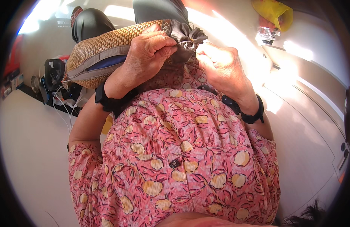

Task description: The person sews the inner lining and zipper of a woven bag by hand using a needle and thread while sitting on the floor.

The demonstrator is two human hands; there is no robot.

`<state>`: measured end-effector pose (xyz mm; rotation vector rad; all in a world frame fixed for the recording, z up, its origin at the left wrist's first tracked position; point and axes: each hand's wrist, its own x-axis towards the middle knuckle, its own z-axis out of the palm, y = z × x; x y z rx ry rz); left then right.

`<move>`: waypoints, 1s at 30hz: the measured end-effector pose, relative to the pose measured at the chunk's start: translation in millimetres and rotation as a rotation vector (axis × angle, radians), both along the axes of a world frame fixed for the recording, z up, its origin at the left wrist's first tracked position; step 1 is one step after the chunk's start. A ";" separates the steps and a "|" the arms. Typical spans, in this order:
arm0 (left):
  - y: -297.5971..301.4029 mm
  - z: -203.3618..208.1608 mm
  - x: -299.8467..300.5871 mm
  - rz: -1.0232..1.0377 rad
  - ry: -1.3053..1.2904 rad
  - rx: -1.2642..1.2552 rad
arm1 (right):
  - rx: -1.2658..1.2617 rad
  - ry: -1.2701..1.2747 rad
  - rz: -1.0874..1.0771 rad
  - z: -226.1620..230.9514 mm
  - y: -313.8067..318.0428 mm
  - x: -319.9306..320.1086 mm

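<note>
Across my lap lies a woven straw bolster pillow with a grey-edged opening along its near side, and blue fabric shows inside. Its right end is dark cloth, gathered into a ruffled bunch. My left hand is closed in a pinch on a thin dark cord at this bunch. The cord's other side runs to my right hand, whose fingers are also pinched together on it. Both hands are close to each other, with the cord between them. The fingertips partly hide the cord's ends.
My knees in dark trousers are beyond the pillow. On the left, a black object and white cables lie in a cluttered group. A yellow bag is at the far right, above a white cabinet.
</note>
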<state>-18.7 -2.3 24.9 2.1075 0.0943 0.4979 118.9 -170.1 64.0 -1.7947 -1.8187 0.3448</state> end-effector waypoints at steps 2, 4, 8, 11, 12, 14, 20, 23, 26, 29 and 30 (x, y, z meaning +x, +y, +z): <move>-0.3 0.2 -0.1 0.000 0.002 0.003 | -0.007 0.003 -0.005 0.0 0.1 0.0; -0.7 1.3 0.1 0.001 0.001 -0.004 | -0.011 0.014 -0.009 -0.6 0.4 0.4; 2.0 -0.6 -2.3 -0.039 -0.003 0.043 | -0.019 0.107 -0.020 -0.3 -2.9 1.6; -1.0 0.8 -0.3 0.010 -0.003 -0.005 | 0.014 0.226 -0.090 -0.7 -2.9 1.1; -0.8 1.3 0.0 0.007 -0.004 0.003 | 0.015 0.237 -0.100 -0.7 -3.4 0.9; -0.2 2.1 0.4 0.001 -0.006 0.022 | 0.000 0.228 -0.092 -1.3 -5.3 1.2; 0.3 -0.4 -0.2 -0.002 -0.001 0.012 | -0.003 0.113 -0.010 -3.6 -2.3 2.7; 0.2 -0.2 -0.2 -0.002 -0.003 0.008 | -0.020 0.058 0.002 -2.0 1.5 2.4; -0.2 -1.5 -0.8 0.001 -0.004 -0.011 | 0.001 0.040 -0.017 -5.2 1.7 1.2; 0.1 -1.6 -1.1 -0.003 -0.007 -0.016 | -0.039 0.130 -0.054 -0.6 0.2 0.1; 0.2 -1.9 -1.1 -0.001 -0.008 -0.012 | -0.064 0.179 -0.069 0.8 -0.3 0.2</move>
